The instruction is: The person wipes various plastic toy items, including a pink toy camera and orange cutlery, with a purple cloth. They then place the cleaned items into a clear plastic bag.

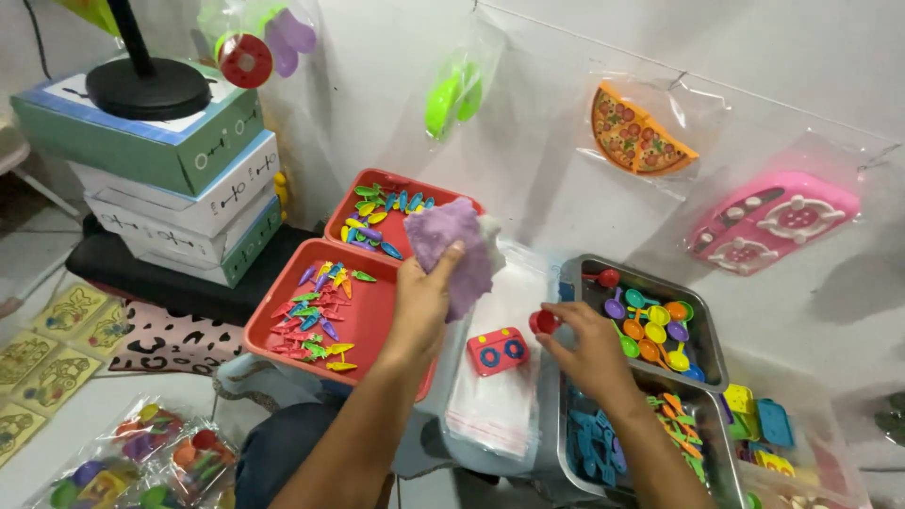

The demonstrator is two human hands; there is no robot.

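While the left hand (426,294) is raised over the red trays, its fingers are curled shut around a lilac cloth (454,247), thumb pressed against the near face of the fabric. That cloth is soft and fuzzy, bunched into a loose lump that spills out to the right of the hand, with a paler whitish edge showing at its far right side. It hangs above the gap between the far red tray (443,194) and the stack of clear plastic bags (498,396).

To the right, the right hand (589,347) is pinched closed on a small red cap (543,322), held between thumb and fingertips at the hand's left edge. This piece is round, glossy and red, and it sits in the air just above the plastic bags, near the left rim of the far metal tray (709,332).

Just near and left of the cap, a small red toy stove (497,351) with two blue rings lies on the bags. On the left, the near red tray (375,311) carries small pointed pieces in many colours, and the far one holds more of the same. Toy spoons (652,328) in orange, yellow, green and purple fill the far metal tray, and the near metal tray (724,464) holds blue pieces (594,445). Wrapped toys hang on the far wall.
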